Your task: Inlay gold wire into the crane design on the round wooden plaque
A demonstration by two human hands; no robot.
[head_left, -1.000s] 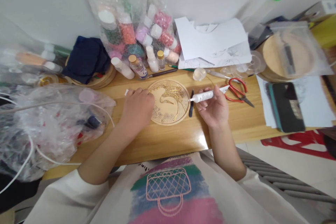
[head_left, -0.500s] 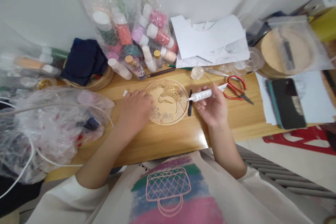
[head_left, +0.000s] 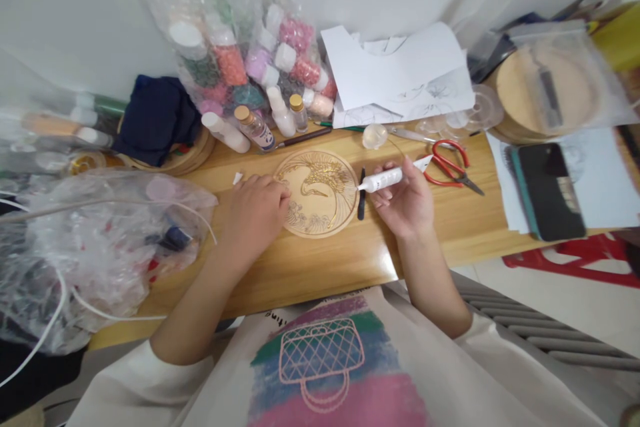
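In the head view, my right hand (head_left: 406, 208) pinches a white glue-like tube (head_left: 383, 180) with a narrow nozzle. The nozzle tip points left, at the right edge of a round wooden board (head_left: 315, 213). A crane and flowers are drawn on the board in dark lines, with gold filling in part of the bird. My left hand (head_left: 261, 208) lies at the board's left edge, palm down, its fingertips partly hidden. Just beyond it is a small white piece (head_left: 237, 178). Below the tube a thin black tool (head_left: 361, 195) lies on the table.
Red-handled scissors (head_left: 453, 163) lie right of my right hand, near a phone (head_left: 550, 192). Small bottles (head_left: 255, 127), bagged jars (head_left: 233, 63) and papers (head_left: 400, 73) line the back. A crumpled plastic bag (head_left: 100, 253) with white cables covers the left.
The view has shifted slightly. My left hand has edged a little left along the board's edge; the tube stays at the board's right edge.
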